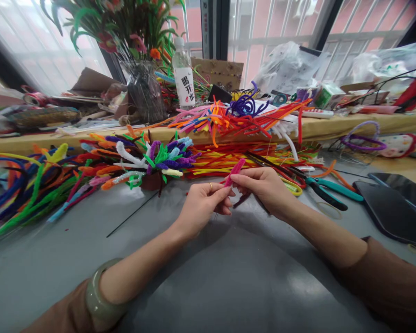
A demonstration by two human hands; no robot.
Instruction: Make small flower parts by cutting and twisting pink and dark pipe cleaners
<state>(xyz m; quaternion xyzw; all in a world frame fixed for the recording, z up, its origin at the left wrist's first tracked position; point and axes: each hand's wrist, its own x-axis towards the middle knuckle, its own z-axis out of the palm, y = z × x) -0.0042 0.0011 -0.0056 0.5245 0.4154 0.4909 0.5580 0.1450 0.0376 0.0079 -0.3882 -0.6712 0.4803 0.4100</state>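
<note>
My left hand and my right hand meet above the grey table, both pinched on a short pink pipe cleaner piece that sticks up between the fingertips. A ring sits on a left finger and a pale green bangle circles my left wrist. A dark thin wire runs down from the pinch, under the right hand.
Heaps of coloured pipe cleaners cover the far table. A pipe-cleaner flower bunch stands behind my left hand. Teal-handled pliers, a dark tablet, a water bottle, a glass vase with flowers.
</note>
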